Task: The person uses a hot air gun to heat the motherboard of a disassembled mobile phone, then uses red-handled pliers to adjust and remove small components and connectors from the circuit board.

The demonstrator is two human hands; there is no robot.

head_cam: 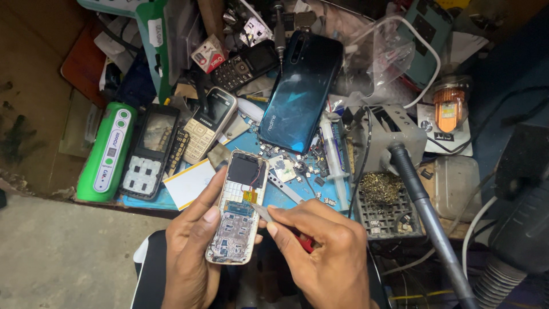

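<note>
Seen from above, the left hand was wrapped around an opened keypad phone, its bare circuit board facing up, held just in front of the cluttered desk. The right hand was closed around a thin metal tool with a red handle, whose tip touched the phone's right edge. On the desk behind lay a dark blue smartphone face down. At the left edge lay a green, rounded power bank with a white label strip along its top. A small red and white packet sat further back among the clutter. At the right, a black grid tray held what looked like a tangle of brass wool. Beyond it stood a small clear jar with an orange coil inside.
</note>
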